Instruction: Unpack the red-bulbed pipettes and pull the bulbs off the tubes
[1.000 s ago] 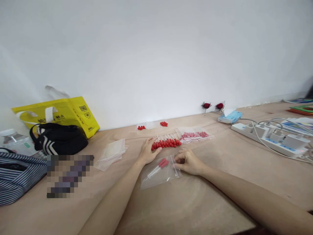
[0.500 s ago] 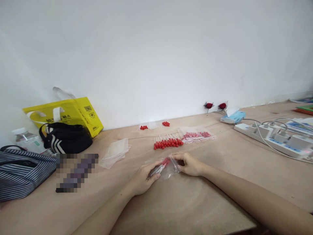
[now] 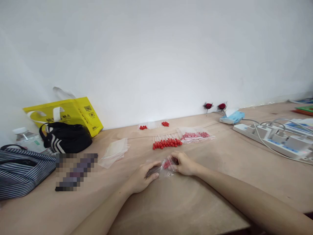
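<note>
A clear plastic bag with red-tipped sticks in it lies low over the table between my hands. My left hand grips the bag's left side between thumb and fingers. At its right end, the fingers of my right hand are closed on the plastic. Just beyond my hands, a row of loose red-tipped sticks lies with the red ends toward me. Filled clear bags rest to the right of that row. A stack of flat clear bags lies to the left.
Against the wall lies another clear bag with red tips. A yellow bag, a black pouch, a bottle and a striped bag crowd the left. On the right are a power strip, a blue tissue pack and two dark red flowers.
My right hand has moved slightly left, toward my left hand, drawing along its end of the bag. The plastic is more bunched around the red tips.
</note>
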`<control>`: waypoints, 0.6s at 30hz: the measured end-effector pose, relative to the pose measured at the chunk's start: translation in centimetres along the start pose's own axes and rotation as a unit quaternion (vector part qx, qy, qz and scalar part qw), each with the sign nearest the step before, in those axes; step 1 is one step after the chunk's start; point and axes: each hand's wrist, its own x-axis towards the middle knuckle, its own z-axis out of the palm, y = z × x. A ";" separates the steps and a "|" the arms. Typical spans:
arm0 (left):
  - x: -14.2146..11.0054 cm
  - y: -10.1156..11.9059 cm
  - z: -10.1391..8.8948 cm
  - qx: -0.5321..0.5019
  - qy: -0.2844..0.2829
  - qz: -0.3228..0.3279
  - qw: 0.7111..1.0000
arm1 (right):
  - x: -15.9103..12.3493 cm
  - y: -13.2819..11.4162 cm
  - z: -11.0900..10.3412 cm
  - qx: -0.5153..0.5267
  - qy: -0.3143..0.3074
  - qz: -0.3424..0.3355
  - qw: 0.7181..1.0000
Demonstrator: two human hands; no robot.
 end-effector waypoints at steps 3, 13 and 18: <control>-0.1 0.4 -0.3 0.022 -0.005 -0.016 1.000 | -0.3 0.2 -0.1 0.087 -0.022 0.019 0.996; -0.2 0.2 -0.6 0.019 -0.013 -0.017 1.000 | -0.7 1.1 -1.4 0.186 -0.080 -0.012 0.979; -0.3 -0.4 -0.9 0.035 -0.024 -0.029 0.999 | -0.8 2.0 -2.9 0.117 -0.062 -0.050 0.990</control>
